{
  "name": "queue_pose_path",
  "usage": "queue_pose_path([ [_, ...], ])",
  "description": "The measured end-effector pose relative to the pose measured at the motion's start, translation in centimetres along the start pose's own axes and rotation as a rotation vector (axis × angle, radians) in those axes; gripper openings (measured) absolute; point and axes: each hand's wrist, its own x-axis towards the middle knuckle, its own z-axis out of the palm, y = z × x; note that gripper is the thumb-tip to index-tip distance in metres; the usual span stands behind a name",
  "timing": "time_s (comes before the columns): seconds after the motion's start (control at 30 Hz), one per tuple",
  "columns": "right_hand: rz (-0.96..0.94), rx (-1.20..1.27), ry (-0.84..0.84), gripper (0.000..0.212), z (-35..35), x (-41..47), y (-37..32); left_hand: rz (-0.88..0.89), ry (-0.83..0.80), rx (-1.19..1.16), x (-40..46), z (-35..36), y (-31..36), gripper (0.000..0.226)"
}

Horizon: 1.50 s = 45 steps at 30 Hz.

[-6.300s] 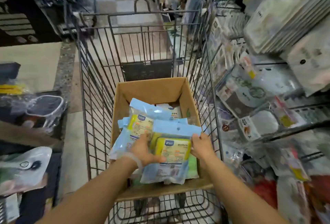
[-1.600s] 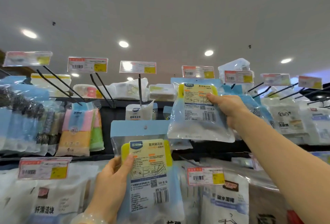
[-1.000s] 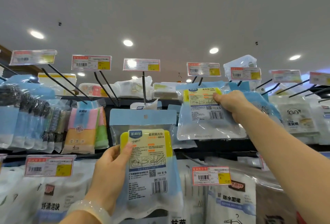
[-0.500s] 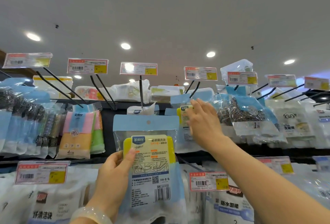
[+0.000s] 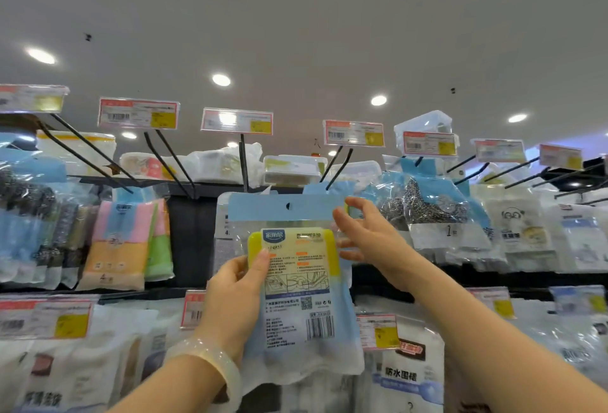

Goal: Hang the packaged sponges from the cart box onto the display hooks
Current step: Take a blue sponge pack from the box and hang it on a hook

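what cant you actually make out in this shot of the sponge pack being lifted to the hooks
- Head view, sponge pack: small print under the logo, too small and blurred.
- Left hand: its fingers lie behind the pack; only the thumb shows.
- Right hand: whether it grips the pack's edge or only touches it.
- Price tags: figures blurred.
- Target hook: its tip is hidden behind blue pack headers.
- The cart box: out of frame.

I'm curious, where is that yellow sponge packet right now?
Centre of the head view: the sponge packet is gripped by the left hand, the right hand at its upper right edge.
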Motion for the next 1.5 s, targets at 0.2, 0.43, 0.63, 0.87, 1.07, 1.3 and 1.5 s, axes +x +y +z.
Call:
queue_pose_path([
  [0.2,-0.213,-0.128,0.187,0.049,-2.8,-2.1,-1.7,0.09,-0.074,0.041,0.8,4.0,1.4,0.049],
  [0.43,-0.053,-0.281,0.176,0.046,-5.7,-0.7,-3.5,0.257,-0.333,0.199,2.2,6.2,2.5,0.067],
  [0.63,0.003,-0.241,0.211,0.053,-6.4,1.5,-4.5,0.259,-0.364,0.318,4.4,7.2,4.7,0.068],
  [0.87,-0.022,-0.288,0.27,0.056,-6.5,3.6,-4.9,0.277,-0.355,0.39,7.0,8.6,5.7,0.073],
  [1.07,0.034,-0.367,0.281,0.054,-6.4,5.0,-4.6,0.268,-0.346,0.434,8.7,9.3,5.6,0.073],
  [1.3,0.051,-0.439,0.316,0.041,-6.5,5.9,-5.2,0.291,-0.327,0.449,9.6,9.9,5.8,0.071],
  [1.5,0.14,-0.575,0.288,0.042,-5.6,5.7,-4.9,0.227,-0.314,0.545,9.8,9.6,4.8,0.071],
])
